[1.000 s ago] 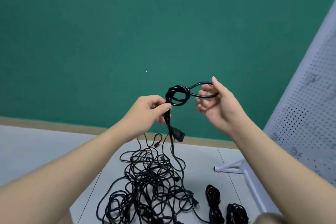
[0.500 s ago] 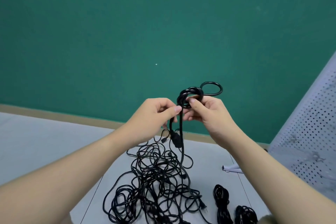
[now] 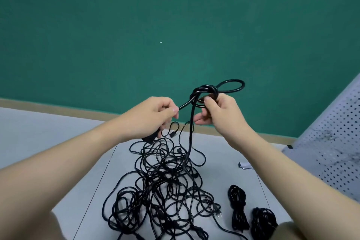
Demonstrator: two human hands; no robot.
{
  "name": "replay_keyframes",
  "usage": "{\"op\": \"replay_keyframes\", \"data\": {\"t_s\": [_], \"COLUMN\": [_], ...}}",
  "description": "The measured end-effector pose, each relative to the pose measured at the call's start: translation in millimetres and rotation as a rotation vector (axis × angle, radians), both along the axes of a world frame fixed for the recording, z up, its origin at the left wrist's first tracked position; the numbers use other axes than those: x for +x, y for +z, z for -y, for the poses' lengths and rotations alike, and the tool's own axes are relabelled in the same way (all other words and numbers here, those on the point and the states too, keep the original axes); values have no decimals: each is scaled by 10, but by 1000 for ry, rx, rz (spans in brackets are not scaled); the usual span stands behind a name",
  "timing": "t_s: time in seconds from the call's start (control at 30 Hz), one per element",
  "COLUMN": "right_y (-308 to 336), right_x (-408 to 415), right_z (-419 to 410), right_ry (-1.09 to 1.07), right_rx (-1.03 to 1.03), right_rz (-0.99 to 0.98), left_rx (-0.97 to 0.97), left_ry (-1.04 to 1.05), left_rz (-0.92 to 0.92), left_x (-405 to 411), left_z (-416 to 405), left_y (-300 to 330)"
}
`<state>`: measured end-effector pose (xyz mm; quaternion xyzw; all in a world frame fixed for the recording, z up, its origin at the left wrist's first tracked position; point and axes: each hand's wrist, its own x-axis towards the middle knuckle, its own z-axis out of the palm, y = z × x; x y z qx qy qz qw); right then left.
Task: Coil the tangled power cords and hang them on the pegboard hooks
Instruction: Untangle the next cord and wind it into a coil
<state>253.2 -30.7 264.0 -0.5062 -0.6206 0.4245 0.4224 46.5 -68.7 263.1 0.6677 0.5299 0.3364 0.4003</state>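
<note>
I hold a black power cord [image 3: 191, 122] up in front of the green wall. It has a knot [image 3: 204, 91] with a small loop [image 3: 231, 85] sticking out to the right. My right hand [image 3: 220, 115] pinches the cord at the knot. My left hand [image 3: 153, 117] grips the cord's end section, and the plug [image 3: 149, 139] shows below its palm. The rest of the cord hangs down into a tangled pile of black cords [image 3: 163, 191] on the grey floor. A grey pegboard [image 3: 335, 138] leans at the right edge.
Two coiled black cord bundles [image 3: 237, 206] [image 3: 263, 220] lie on the floor right of the pile. A white bracket foot [image 3: 245, 165] of the pegboard stand sits near them. A beige skirting strip [image 3: 58, 106] runs along the green wall's base.
My left hand has pulled left, away from the knot, drawing the cord end out with it. My right hand shifted right and stays pinched at the knot. The view tilted slightly.
</note>
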Motion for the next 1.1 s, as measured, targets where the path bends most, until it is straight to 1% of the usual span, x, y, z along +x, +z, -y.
{"op": "replay_keyframes", "data": {"t_s": [0.07, 0.23, 0.4, 0.57, 0.67, 0.8, 0.9, 1.0, 1.1], "right_y": [-29, -3, -10, -39, -57, -83, -111, -117, -81], "right_x": [-12, -73, -183, -213, -200, -209, -254, -316, -352], "right_z": [-43, -59, -10, -30, -37, -42, -49, -59, -53], "right_ry": [6, 79, 193, 247, 324, 347, 298, 208, 172], "right_rx": [-4, -3, -7, 2, -3, -32, -36, -54, -138], "right_rz": [35, 21, 67, 134, 192, 211, 194, 147, -17], "left_rx": [9, 39, 65, -7, -61, -21, 48, 238, 416], "left_ry": [19, 58, 173, 218, 150, 31, 73, 159, 217], "left_rz": [15, 154, 254, 335, 373, 242, 153, -43, -114], "left_x": [7, 153, 176, 178, 120, 19, 3, -2, 3], "left_z": [-37, -63, -154, -159, -163, -157, -146, -163, -158], "left_y": [-51, -144, -193, -246, -241, -237, -219, -224, -207]}}
